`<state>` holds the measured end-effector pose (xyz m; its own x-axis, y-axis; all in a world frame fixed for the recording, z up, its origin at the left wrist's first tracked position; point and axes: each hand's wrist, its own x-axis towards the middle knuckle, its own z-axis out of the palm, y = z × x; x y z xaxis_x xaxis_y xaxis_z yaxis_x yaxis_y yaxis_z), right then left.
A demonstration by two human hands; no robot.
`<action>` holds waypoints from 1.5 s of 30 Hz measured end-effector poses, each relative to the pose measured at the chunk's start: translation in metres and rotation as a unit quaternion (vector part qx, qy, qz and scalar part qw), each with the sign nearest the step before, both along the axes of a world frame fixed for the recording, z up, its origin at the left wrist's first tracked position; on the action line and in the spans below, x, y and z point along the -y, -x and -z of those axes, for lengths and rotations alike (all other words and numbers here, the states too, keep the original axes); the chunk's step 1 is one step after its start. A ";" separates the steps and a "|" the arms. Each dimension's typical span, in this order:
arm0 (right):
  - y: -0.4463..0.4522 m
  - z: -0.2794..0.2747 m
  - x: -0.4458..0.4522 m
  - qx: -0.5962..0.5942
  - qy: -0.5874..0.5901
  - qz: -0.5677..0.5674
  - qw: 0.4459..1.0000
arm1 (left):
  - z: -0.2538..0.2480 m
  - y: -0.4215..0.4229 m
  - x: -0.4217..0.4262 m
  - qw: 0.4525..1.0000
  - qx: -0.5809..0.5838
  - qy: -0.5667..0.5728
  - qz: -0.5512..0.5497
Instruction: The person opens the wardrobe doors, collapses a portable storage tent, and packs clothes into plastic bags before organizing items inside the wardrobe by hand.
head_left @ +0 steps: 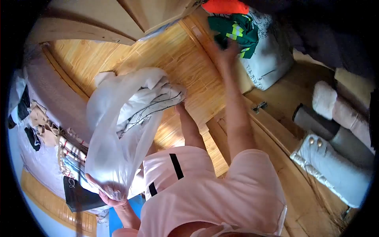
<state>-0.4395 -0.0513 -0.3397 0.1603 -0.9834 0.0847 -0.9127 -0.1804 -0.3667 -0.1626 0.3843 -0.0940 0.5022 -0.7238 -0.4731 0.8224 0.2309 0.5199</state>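
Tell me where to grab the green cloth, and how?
Probably pinch the green cloth by its bunched middle, coming from the floor side: it lies crumpled on the white bundle, and the right hand is near that side.

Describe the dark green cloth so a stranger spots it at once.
From the wood-plank floor, go to the white bundle with dark branch-like print, upper right. On it lies the crumpled dark green cloth with bright yellow-green strips. Those strips set it apart from the bright orange item beside it.
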 end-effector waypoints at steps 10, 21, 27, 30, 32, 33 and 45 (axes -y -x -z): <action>0.156 0.108 0.152 0.067 -0.190 0.145 0.969 | 0.008 0.021 0.030 1.000 -0.015 -0.016 -0.021; 0.034 0.002 0.166 -0.199 -0.106 -0.160 0.961 | 0.008 0.023 0.026 0.992 -0.063 -0.100 -0.040; 0.035 0.084 0.235 -0.042 -0.217 -0.088 0.971 | 0.010 0.032 0.024 0.969 0.025 -0.217 -0.115; 0.028 0.060 0.205 -0.112 -0.164 -0.074 0.977 | 0.002 0.040 0.044 0.907 -0.033 -0.373 -0.195; 0.010 0.020 0.119 -0.204 0.008 -0.099 0.974 | 0.017 0.031 0.015 0.984 -0.046 -0.167 -0.047; 0.009 0.012 0.085 -0.180 0.027 -0.095 0.979 | 0.007 0.038 0.043 0.957 -0.001 -0.279 -0.079; -0.014 -0.095 -0.135 -0.037 -0.054 -0.179 0.982 | 0.014 0.012 -0.018 0.958 -0.037 -0.273 0.081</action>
<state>-0.4253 0.0836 -0.2446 0.4989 -0.8657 -0.0416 -0.8232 -0.4583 -0.3353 -0.1749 0.4027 -0.1076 0.3549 -0.4231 -0.8337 0.8638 -0.1926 0.4655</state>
